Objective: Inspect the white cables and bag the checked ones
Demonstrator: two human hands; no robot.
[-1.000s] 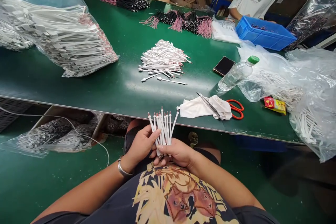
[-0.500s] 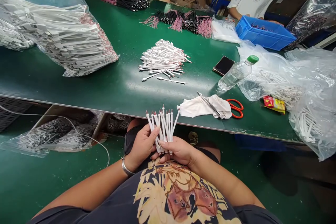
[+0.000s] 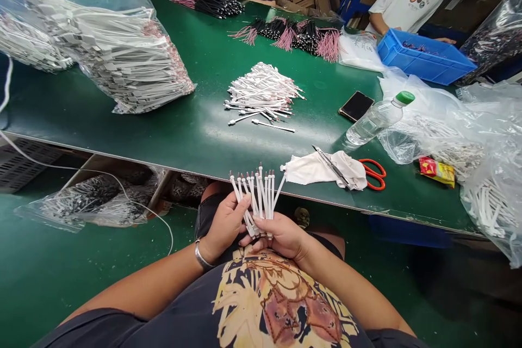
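We hold a bunch of white cables (image 3: 256, 198) upright in both hands, the tips rising just in front of the near edge of the worktop (image 3: 171, 136). Our left hand (image 3: 226, 223), with a metal bangle (image 3: 203, 255) at the wrist, presses its fingers flat against the bunch. Our right hand (image 3: 281, 236) curls around the lower ends from the other side, pinching them together. Just beyond, near that edge, tweezers (image 3: 332, 166) lie on a white cloth (image 3: 322, 171), with red-handled scissors (image 3: 373, 174) beside it. Toward the worktop's middle sits a loose pile of white cables (image 3: 263, 95), near a phone (image 3: 356, 106) and a plastic water bottle (image 3: 377, 118).
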